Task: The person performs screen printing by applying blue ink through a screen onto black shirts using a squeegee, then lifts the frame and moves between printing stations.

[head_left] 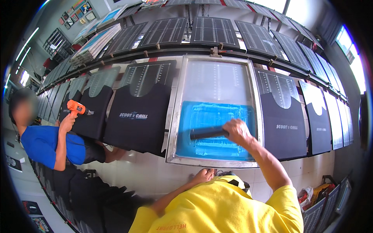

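Note:
A silver-edged printing screen (173,116) lies in front of me, its mesh pale at the far half and blue (217,149) at the near half. My right hand (237,131) is closed around one end of a dark squeegee (206,134), which lies crosswise over the blue part. Below the near edge of the screen, close to my yellow shirt, is my left hand (204,175). Its fingers are curled, and whatever may be in them is hidden. Black T-shirts lie on boards to either side, a printed shirt (136,128) on the left and another (283,132) on the right.
At the left, a person in blue (50,145) points an orange heat gun (76,107) at a shirt. Dark pallets (215,32) line the far side of a long rail. Dark cloth (105,194) is heaped at lower left; screens and bags (320,196) stand at lower right.

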{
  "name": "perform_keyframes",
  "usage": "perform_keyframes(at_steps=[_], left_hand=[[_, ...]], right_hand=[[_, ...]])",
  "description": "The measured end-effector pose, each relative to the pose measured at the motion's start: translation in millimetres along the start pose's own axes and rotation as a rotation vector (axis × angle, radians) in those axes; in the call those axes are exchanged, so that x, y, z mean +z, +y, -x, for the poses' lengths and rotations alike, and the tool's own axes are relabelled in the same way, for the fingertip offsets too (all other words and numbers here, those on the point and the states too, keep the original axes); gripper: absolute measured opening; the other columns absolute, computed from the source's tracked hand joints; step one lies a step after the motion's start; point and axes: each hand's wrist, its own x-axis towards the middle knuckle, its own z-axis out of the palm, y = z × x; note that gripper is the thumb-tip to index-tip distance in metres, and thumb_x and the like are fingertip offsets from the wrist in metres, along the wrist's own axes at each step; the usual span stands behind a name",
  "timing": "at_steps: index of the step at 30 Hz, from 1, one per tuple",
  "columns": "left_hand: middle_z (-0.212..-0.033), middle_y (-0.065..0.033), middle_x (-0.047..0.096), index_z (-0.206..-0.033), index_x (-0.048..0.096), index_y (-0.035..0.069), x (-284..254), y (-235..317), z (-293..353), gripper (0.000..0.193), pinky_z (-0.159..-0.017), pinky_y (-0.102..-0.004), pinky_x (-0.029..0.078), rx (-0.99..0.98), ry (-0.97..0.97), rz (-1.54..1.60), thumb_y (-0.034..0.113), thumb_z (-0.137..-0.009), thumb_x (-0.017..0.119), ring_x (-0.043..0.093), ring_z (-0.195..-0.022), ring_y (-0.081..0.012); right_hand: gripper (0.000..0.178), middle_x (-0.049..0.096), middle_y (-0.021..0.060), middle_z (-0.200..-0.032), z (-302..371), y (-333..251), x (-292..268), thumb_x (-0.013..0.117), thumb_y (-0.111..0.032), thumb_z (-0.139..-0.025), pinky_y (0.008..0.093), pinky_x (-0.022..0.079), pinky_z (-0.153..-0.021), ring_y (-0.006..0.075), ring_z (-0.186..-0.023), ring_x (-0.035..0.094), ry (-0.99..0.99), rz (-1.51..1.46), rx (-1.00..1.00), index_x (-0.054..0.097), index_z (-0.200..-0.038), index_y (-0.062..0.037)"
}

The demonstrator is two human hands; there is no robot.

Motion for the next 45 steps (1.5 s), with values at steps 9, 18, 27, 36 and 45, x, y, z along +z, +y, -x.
perform_keyframes(at_steps=[9, 18, 27, 36, 45], left_hand=[[-0.063, 0.0017, 0.045, -0.069, 0.048, 0.007, -1.7, 19.7, 5.2, 0.057, -0.063, -0.0304, 0.039, -0.038, -0.033, -0.06, 0.051, -0.105, 0.038, 0.042, -0.061, -0.0117], [-0.063, 0.0019, 0.044, -0.069, 0.046, 0.007, -3.5, 8.2, 3.6, 0.058, -0.063, -0.03, 0.039, -0.033, -0.037, -0.055, 0.052, -0.104, 0.037, 0.042, -0.061, -0.0117], [-0.064, -0.0005, 0.048, -0.073, 0.049, 0.006, -7.7, 8.1, 1.7, 0.057, -0.063, -0.0325, 0.04, -0.007, -0.064, -0.124, 0.053, -0.104, 0.036, 0.044, -0.061, -0.0129], [-0.074, -0.0065, 0.06, -0.099, 0.062, 0.001, -6.2, 1.8, -3.4, 0.041, -0.066, -0.0345, 0.045, -0.057, 0.012, -0.098, 0.038, -0.104, 0.047, 0.052, -0.067, -0.015], [-0.09, -0.0081, 0.066, -0.111, 0.064, 0.001, -40.5, 5.0, 16.2, 0.035, -0.069, -0.0306, 0.05, 0.035, -0.184, -0.505, 0.033, -0.102, 0.052, 0.061, -0.076, -0.0156]], right_hand=[[0.028, 0.067, 0.005, -0.087, 22.6, 19.6, -32.0, 0.08, -0.012, -0.066, 0.0393, 0.049, -0.081, 0.0235, -0.086, 0.064, 0.014, 0.021, 0.121, 0.068, -0.092, -0.0089], [0.028, 0.066, 0.007, -0.087, -3.0, 47.3, -14.9, 0.078, -0.015, -0.068, 0.0412, 0.049, -0.086, 0.0262, -0.09, 0.063, -0.036, 0.059, 0.315, 0.068, -0.094, -0.0091], [0.055, 0.059, 0.0065, -0.111, 98.1, -70.8, 4.9, 0.081, -0.022, -0.063, 0.0388, 0.045, -0.081, 0.0239, -0.101, 0.055, -0.071, 0.129, 0.182, 0.061, -0.112, -0.0058], [0.076, 0.05, 0.0111, -0.13, 131.8, -87.6, 15.8, 0.079, -0.045, -0.069, 0.0403, 0.042, -0.093, 0.0272, -0.117, 0.048, -0.222, 0.081, 0.219, 0.055, -0.128, -0.0031], [0.047, 0.058, 0.0173, -0.124, 138.6, -57.7, -8.6, 0.077, -0.021, -0.08, 0.0469, 0.045, -0.097, 0.0366, -0.113, 0.055, 0.162, -0.166, 0.437, 0.06, -0.119, -0.0022]])
